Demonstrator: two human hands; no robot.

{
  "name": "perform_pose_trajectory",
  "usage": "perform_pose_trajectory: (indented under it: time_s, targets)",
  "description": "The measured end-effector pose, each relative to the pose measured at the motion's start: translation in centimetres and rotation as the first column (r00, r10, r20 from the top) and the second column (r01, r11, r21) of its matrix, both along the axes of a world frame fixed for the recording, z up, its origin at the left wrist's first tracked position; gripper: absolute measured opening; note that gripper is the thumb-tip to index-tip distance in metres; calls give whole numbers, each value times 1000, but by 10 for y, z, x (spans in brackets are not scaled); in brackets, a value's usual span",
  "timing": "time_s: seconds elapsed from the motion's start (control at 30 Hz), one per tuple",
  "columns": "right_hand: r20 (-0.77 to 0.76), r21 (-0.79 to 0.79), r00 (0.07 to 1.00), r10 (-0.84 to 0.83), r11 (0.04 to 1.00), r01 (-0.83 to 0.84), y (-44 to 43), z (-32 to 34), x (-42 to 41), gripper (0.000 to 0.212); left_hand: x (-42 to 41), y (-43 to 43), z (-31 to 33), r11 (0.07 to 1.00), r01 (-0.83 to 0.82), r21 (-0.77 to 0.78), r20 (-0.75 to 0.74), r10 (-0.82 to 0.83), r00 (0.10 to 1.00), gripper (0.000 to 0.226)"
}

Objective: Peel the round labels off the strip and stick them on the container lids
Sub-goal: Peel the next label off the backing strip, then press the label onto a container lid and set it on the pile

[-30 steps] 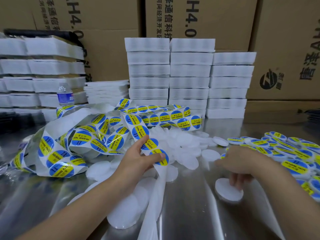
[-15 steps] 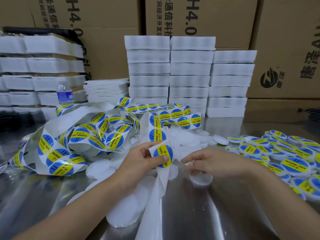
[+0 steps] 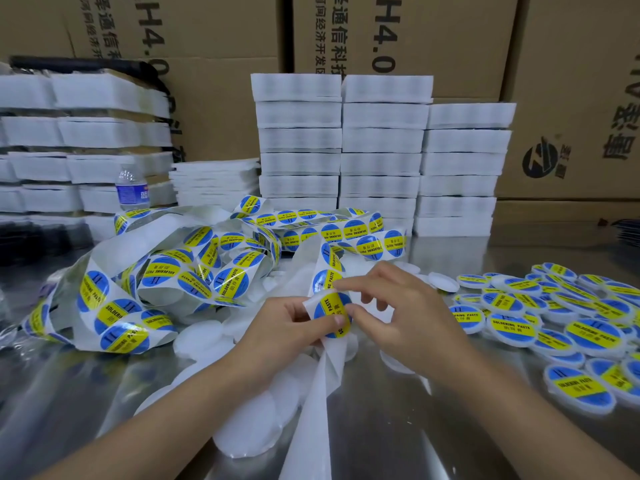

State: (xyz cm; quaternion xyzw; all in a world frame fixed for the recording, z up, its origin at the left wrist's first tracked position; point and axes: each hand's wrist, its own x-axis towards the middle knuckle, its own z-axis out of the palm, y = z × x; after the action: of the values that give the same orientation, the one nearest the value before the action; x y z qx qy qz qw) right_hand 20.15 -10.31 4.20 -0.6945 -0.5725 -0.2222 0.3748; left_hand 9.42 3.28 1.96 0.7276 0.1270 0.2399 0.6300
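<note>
A long white backing strip with round blue-and-yellow labels lies tangled across the left and middle of the metal table. My left hand grips the strip just below one label, thumb on the label's lower edge. My right hand pinches that same label's right edge with thumb and forefinger. Bare white round lids lie under and around the hands. Labelled lids are heaped at the right. The empty strip trails toward me.
Stacks of white foam trays stand behind the strip, with more stacks at the far left. A water bottle stands by those. Cardboard boxes wall off the back. Bare metal table shows at the front.
My right hand left the lid it held at the right and came over to the strip. It now pinches the label that my left hand holds up.
</note>
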Motion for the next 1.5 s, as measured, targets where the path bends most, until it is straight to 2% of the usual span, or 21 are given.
perform_pose_trajectory:
  time_s: [0.1, 0.17, 0.27, 0.43, 0.63, 0.77, 0.87, 1.0, 1.1, 1.23, 1.3, 1.37, 1.43, 1.5]
  targets:
    - [100, 28, 995, 9, 1000, -11, 2, -1, -7, 24, 0, 0, -1, 1000, -14, 16, 5, 14, 1000, 56]
    - [131, 26, 991, 4, 1000, -7, 2, -1, -9, 25, 0, 1, -2, 998, -45, 35, 4, 45, 999, 77]
    - [158, 21, 987, -33, 999, 30, 2, -1, -11, 29, -1, 1, -1, 996, -58, 66, -9, 59, 998, 68]
    - [177, 9, 982, -69, 998, 69, 2, 0, -11, 21, 0, 2, -2, 995, -13, 95, -44, 17, 999, 12]
    - [169, -1, 982, -83, 996, 84, 0, 2, -13, 8, -1, 2, -1, 994, 9, 112, -39, -4, 999, 8]
    - [121, -10, 989, -83, 996, 85, -1, 6, -14, 27, -2, 4, -3, 987, 18, 161, -44, -11, 999, 14]
    - [165, -23, 982, -95, 995, 100, -2, 7, -15, 13, -1, 4, -3, 983, 17, 183, -51, -8, 999, 9]
    - [131, -70, 988, -84, 993, 94, -2, 8, -14, 8, 0, 3, -3, 984, 17, 177, -45, -9, 999, 9]
    - [115, -116, 991, -74, 989, 87, -4, 9, -12, 5, -2, 3, -1, 988, 30, 154, -33, -25, 999, 20]
    - [97, -161, 991, -87, 982, 102, -4, 10, -7, 4, 0, 8, 1, 1000, 31, -2, -33, -31, 999, 78]
    - [97, -193, 990, -98, 974, 115, -4, 10, -5, 3, 1, 10, -2, 996, 22, -86, -7, -23, 1000, 98]
    - [83, -211, 992, -92, 972, 107, -5, 9, -4, 5, 3, 11, -4, 977, 8, -214, 81, 10, 997, 117]
    - [50, -235, 995, -83, 968, 92, -6, 9, -3, 14, 4, 12, -2, 946, -53, -319, 182, 117, 976, 124]
    - [8, -226, 996, -84, 971, 83, -8, 10, -3, 19, 4, 15, 2, 920, -140, -365, 210, 228, 951, 124]
